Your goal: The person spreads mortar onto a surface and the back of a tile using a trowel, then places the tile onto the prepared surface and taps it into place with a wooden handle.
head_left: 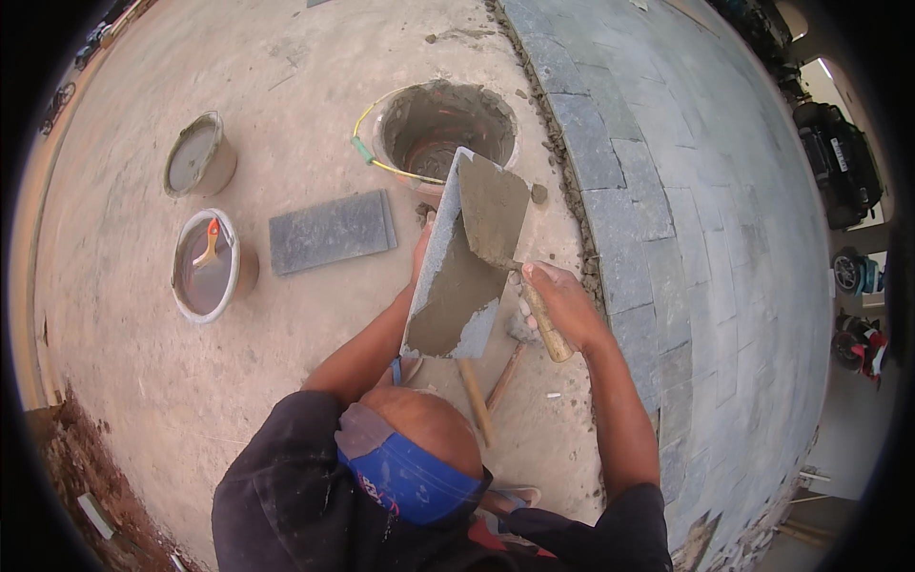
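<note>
My left hand [421, 238], mostly hidden, grips the left side of a tilted grey stone tile [425, 324], which is partly coated with wet grey mortar. My right hand [558, 300] is closed round the wooden handle of a trowel [495, 208], whose mortar-covered blade lies over the tile's upper part. Just beyond them is a mortar-lined bucket [443, 133] with a yellow handle. Beneath the tile and my right hand, two wooden-handled tools [474, 400] lie on the concrete, their heads partly hidden.
Left are a bucket of grey mix [193, 157], a bucket of water with a brush [200, 281] and flat grey tiles [324, 236] on the concrete [267, 76]. Laid grey paving [715, 286] runs along the right, with parked vehicles [834, 167] at the rim.
</note>
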`<state>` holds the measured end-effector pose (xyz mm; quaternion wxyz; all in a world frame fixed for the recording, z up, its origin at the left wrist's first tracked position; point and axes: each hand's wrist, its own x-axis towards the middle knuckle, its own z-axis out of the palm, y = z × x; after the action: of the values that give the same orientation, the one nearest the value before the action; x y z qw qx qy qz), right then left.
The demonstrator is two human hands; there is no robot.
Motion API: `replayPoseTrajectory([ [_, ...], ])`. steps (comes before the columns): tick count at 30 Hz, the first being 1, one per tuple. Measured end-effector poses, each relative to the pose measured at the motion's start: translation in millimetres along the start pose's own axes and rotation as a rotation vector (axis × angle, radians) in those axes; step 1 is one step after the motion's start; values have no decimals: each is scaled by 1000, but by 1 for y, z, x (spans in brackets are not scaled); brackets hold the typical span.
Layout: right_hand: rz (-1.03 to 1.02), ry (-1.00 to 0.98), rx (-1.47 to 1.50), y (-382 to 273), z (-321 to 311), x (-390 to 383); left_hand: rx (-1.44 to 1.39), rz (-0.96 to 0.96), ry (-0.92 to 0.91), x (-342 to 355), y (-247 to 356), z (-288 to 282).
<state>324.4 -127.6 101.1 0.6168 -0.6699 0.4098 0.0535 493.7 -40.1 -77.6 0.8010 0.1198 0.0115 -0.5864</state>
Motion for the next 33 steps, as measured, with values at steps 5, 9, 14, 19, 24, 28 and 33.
replayPoseTrajectory([
  [5, 54, -39, 37, 7, 10, 3, 30, 72, 39, -4, -3, 13],
  [9, 19, -92, -25, 31, 28, -8, 42, 123, 51, -6, 2, 21],
  [14, -5, -138, -83, 49, 45, -30, -16, 101, -68, 8, 11, -1],
  [19, -70, -171, -121, 61, 56, -54, -41, 134, -99, 10, 16, 9],
  [24, -1, -287, -194, 75, 50, -70, -66, 140, -100, 7, 29, 24],
  [28, -29, -353, -203, 80, 42, -82, -63, 154, -103, 11, 35, 21],
  [33, 153, -396, -28, 63, 23, -85, -44, 170, -98, 9, 41, 22],
])
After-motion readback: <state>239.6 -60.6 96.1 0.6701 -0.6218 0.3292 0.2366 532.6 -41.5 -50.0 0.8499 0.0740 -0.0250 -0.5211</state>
